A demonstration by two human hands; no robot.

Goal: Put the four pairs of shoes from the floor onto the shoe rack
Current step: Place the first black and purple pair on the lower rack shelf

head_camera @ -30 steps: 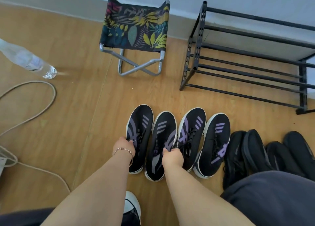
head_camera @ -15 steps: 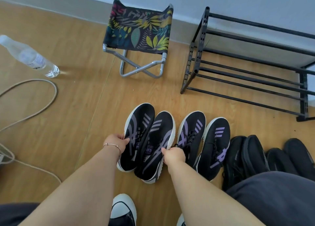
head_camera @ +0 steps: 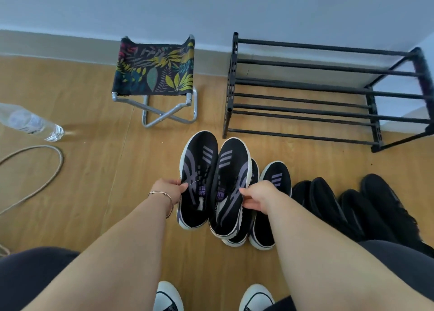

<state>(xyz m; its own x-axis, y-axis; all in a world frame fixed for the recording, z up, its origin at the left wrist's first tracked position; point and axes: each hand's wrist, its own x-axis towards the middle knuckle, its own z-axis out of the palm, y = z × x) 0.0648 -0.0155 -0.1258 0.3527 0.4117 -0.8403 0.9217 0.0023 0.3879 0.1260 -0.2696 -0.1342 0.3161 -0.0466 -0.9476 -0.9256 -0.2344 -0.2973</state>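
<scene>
My left hand (head_camera: 169, 189) grips the left black-and-purple sneaker (head_camera: 198, 167) by its side. In my right hand (head_camera: 258, 196) is its mate (head_camera: 231, 169), held by the opening. Both shoes are lifted off the floor, toes pointing at the black shoe rack (head_camera: 305, 97), which stands bare against the wall. A second black-and-purple pair (head_camera: 273, 176) stays on the floor, partly hidden under the lifted shoes. Right of it sit two all-black pairs (head_camera: 324, 202) (head_camera: 380, 200).
A folding stool (head_camera: 153, 75) with a leaf-print seat stands left of the rack. A clear water bottle (head_camera: 30, 122) lies at the far left, beside a looped cable (head_camera: 47, 169). My own white-toed shoes (head_camera: 168, 296) show at the bottom edge.
Both hands have raised the left pair off the floor and carried it forward and right, towards the rack. The camera has tilted up, showing more of the wall and rack.
</scene>
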